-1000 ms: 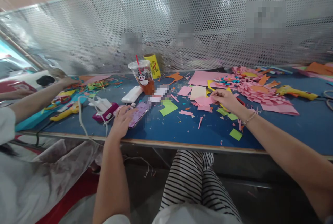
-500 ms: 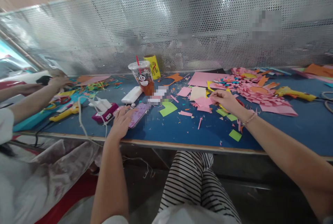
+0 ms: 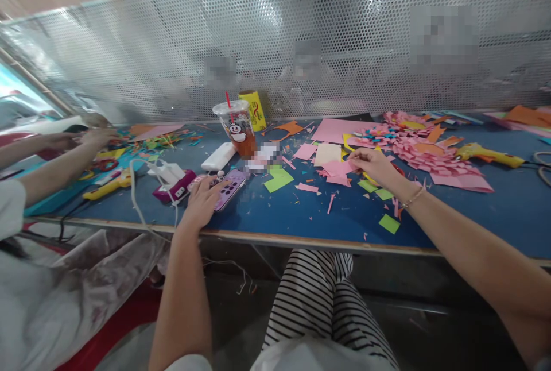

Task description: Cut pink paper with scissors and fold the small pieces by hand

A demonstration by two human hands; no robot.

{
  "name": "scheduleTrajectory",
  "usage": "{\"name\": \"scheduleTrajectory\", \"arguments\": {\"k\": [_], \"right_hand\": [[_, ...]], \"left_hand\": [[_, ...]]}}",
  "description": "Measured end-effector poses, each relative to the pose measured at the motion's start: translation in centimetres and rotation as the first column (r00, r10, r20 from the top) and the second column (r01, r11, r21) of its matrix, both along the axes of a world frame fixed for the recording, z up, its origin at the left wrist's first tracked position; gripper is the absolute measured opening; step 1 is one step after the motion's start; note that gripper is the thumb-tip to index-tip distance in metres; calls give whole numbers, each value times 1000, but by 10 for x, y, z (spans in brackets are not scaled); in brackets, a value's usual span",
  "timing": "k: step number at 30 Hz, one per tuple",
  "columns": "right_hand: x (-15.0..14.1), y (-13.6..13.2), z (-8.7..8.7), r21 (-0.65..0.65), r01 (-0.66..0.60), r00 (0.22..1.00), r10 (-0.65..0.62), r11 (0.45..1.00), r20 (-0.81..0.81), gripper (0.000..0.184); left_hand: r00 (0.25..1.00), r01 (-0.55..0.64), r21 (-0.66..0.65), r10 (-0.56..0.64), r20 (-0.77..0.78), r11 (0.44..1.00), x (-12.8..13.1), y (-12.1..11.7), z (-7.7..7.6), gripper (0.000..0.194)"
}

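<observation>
My right hand [image 3: 373, 169] has thumb and fingers together, pinched on the edge of a pink slip [image 3: 337, 169], which sits over scraps and beside the beige card [image 3: 328, 154]. My left hand [image 3: 200, 201] isn't clamped on anything: fingers loosely spread, tips on the phone [image 3: 231, 190], lit, lying flat on the table [image 3: 275, 216]. Risks, my guess: attention on the screen could let the slip slide from the pinch, or crease if I squeeze; thin paper, small hold. Dragging my right wrist would likely scatter the green scraps [image 3: 390, 223] below it. A push on the phone could shove it toward the cup [image 3: 236, 130], full enough to spill over paper. Snagging the white cable [image 3: 136, 198] could tug the power strip [image 3: 175, 187]. Can't tell whether the glue gun [image 3: 493, 154] is hot.
</observation>
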State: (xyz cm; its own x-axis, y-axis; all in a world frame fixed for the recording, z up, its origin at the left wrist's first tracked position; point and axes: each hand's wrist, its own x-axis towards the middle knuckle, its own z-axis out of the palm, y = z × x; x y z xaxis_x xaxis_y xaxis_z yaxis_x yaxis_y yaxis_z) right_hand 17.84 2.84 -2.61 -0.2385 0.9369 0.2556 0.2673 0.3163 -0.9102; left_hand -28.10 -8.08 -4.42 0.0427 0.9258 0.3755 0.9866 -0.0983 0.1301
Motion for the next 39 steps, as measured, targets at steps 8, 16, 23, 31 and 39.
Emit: {"name": "scheduleTrajectory", "arguments": {"k": [8, 16, 23, 31, 39], "right_hand": [[0, -2, 2, -25, 24, 1000, -24, 999, 3, 14], [1, -2, 2, -15, 31, 999, -31, 999, 21, 14], [1, -1, 1, -20, 32, 999, -32, 999, 14, 12], [3, -1, 1, -4, 18, 1000, -18, 1000, 6, 12], [3, -2, 2, 5, 22, 999, -22, 1000, 31, 13]], "left_hand": [[999, 17, 10, -18, 49, 1000, -3, 3, -1, 51], [997, -9, 54, 5, 78, 999, -6, 5, -5, 49], [995, -102, 84, 101, 20, 991, -17, 11, -19, 47], [1000, -2, 75, 4, -26, 997, -12, 6, -11, 47], [972, -215, 11, 213, 104, 976, -11, 14, -11, 49]]}}
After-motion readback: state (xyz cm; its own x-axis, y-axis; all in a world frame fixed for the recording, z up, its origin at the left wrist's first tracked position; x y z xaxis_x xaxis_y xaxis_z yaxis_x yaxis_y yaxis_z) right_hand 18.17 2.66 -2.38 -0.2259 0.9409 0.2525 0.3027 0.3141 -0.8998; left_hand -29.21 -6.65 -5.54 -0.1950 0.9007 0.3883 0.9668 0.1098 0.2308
